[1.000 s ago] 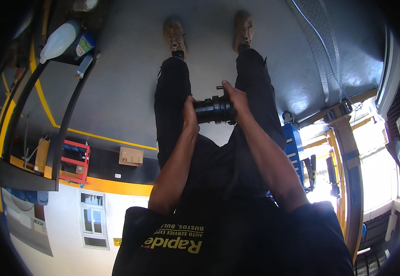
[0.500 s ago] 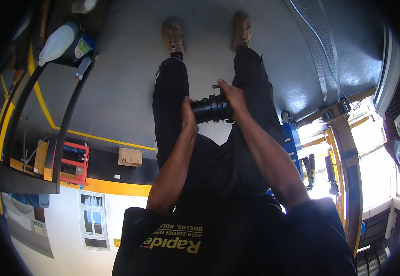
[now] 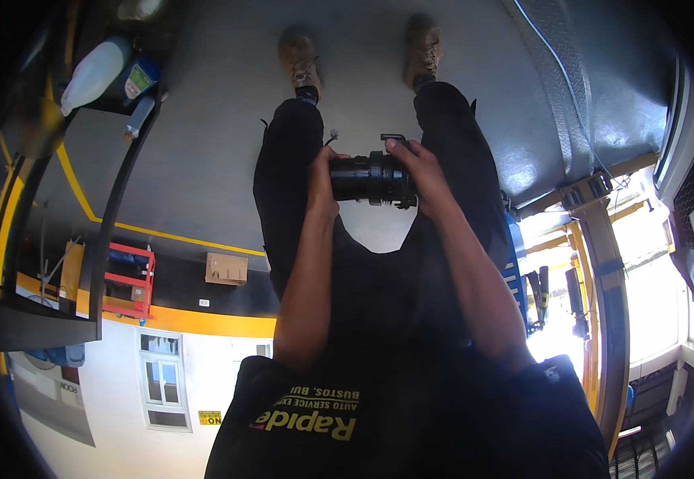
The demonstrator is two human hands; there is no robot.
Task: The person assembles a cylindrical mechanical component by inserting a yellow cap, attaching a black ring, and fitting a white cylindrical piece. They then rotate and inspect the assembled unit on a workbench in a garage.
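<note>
Between my knees I hold a black cylindrical part [image 3: 367, 179], lying roughly level from left to right. It has ribbed bands, small tabs along its lower edge and a short black stub pipe [image 3: 392, 137] at its upper right. My left hand [image 3: 322, 185] is closed around its left end. On the right end my right hand [image 3: 427, 176] grips it, thumb up beside the stub. A thin dark lead with a small pale tip [image 3: 333, 135] sticks up by my left fingers. Palms and the part's underside are hidden.
My shoes [image 3: 301, 60] stand on the grey floor. To the left, a dark rack [image 3: 123, 184] carries a white jug [image 3: 95, 76] and a blue bottle [image 3: 139, 78]. A red cart [image 3: 130, 279] and cardboard box [image 3: 226, 269] are by the wall. A lift post [image 3: 602, 271] rises right.
My hands and the black part have shifted slightly right, and its stub now points left at the top. The thin lead has come into view by my left hand. My knees are farther apart.
</note>
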